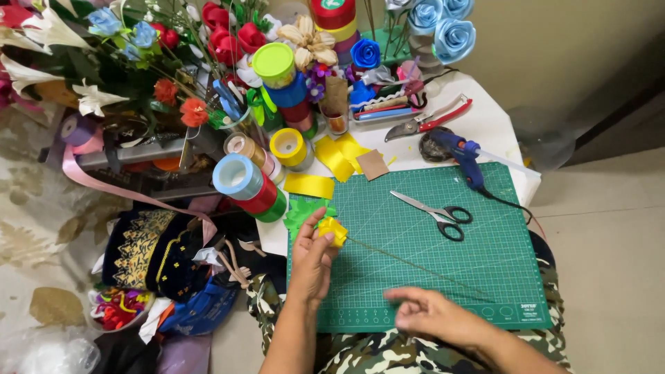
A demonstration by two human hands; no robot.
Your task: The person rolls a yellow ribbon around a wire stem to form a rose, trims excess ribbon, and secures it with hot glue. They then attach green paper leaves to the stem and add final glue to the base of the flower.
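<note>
Yellow ribbon flower (333,229) pinched by left hand (312,257); wire stem (415,265) pinched by right hand (429,313). Risk: flower may be twisted loose.

The left hand (313,257) is seen in the lower middle of the frame, its bare forearm rising from the bottom edge and angled slightly to the right. The wrist is held straight, the back of the hand is turned toward the camera, and the fingers (325,235) are curled inward at the top, with the thumb side closed into a pinching grip. The right hand (431,313) is placed lower and further right, its forearm entering from the lower right corner. Its palm is turned down, the fingers (400,294) are drawn together and pointed left, lightly pinched. The two hands are kept apart.
</note>
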